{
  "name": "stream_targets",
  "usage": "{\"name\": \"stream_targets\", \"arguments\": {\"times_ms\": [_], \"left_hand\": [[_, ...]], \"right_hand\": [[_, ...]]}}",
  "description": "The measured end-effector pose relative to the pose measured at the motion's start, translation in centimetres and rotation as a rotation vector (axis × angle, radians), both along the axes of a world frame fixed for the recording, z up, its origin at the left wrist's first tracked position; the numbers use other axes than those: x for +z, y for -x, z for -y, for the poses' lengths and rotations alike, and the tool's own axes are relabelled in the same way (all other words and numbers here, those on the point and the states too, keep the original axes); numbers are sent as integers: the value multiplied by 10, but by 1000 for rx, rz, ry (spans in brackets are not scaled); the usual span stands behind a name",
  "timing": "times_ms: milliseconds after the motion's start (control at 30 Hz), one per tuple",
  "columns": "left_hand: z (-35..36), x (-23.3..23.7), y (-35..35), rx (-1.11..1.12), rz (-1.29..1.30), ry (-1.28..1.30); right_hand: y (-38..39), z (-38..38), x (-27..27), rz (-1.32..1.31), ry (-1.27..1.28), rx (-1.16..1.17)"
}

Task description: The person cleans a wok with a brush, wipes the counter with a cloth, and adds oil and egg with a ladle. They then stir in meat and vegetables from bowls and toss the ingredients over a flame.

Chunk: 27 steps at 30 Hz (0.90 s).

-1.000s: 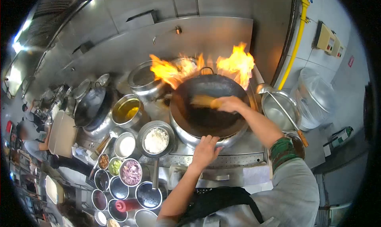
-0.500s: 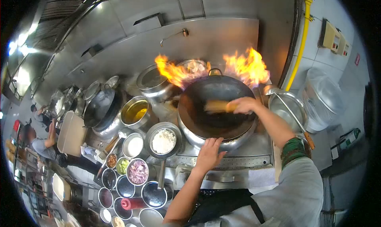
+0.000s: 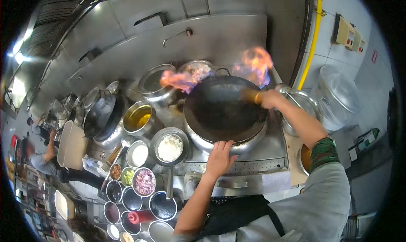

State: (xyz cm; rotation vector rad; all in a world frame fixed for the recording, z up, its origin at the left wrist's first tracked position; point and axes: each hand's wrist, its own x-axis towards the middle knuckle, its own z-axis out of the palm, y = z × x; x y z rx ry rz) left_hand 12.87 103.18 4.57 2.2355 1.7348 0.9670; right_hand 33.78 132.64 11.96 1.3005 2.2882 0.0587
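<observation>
A big black wok (image 3: 222,111) sits on a burner with flames (image 3: 253,64) rising behind its far rim. My right hand (image 3: 270,99) reaches over the wok's right rim and grips a yellowish wooden-handled tool (image 3: 249,96) that is blurred. My left hand (image 3: 220,157) rests with fingers spread on the steel ring (image 3: 249,147) at the wok's near edge, holding nothing.
Left of the wok stand a pan of white rice (image 3: 169,147), a pot of yellow oil (image 3: 137,117), a steel pot (image 3: 153,83) and several small bowls of ingredients (image 3: 144,182). A steel basin with a ladle (image 3: 302,109) is on the right. Other people (image 3: 40,159) work far left.
My right hand has drawn the tool from the wok's middle toward its right rim. The flames have shrunk and dimmed. My left hand stays at the near edge.
</observation>
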Motion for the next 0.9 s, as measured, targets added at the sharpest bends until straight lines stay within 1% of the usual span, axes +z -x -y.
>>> {"name": "stream_targets", "arguments": {"times_ms": [67, 167, 200, 233, 267, 333, 400, 467, 533, 633, 667, 700, 733, 767, 800, 867, 900], "left_hand": [[0, -3, -1, 9, -9, -11], [-1, -2, -5, 26, -47, 21], [0, -4, -4, 17, -45, 26], [-3, -4, -3, 10, -50, 22], [-5, -2, -1, -3, -60, 16], [-3, -3, 1, -16, -69, 17], [-2, -2, 3, -10, -63, 29], [2, -3, 0, -17, -43, 34], [-1, -3, 3, -25, -31, 13], [0, -2, -1, -3, -31, 16], [0, -2, -3, 2, -31, 25], [-3, -2, -3, -6, -28, 22], [-3, -3, -3, -15, -27, 27], [-5, -4, -2, -24, -29, 29], [-7, -3, -1, -34, -39, 13], [-5, -6, 1, -46, -51, -4], [-4, -7, 3, -52, -45, -10]], "right_hand": [[-9, -5, -10, -521, -553, -292], [28, 15, -22, -561, -340, -306], [42, 26, -39, -310, -149, -195], [62, 58, -42, -254, -41, -99], [78, 81, -46, -306, 65, -47], [75, 111, -19, -513, 371, 214], [43, 101, 24, -448, 644, 240], [0, 57, 50, -184, 815, -164], [-34, 12, 50, 112, 13, 57], [-18, -3, 4, -453, -648, -210], [-1, 6, 0, -511, -520, -287], [11, 6, -32, -421, -394, -210], [34, 30, -47, -336, -319, -120], [63, 68, -33, -246, -139, -125], [79, 73, -59, -341, -4, -23], [99, 102, -47, -604, 279, 120], [91, 104, -25, -592, 512, 64]]}}
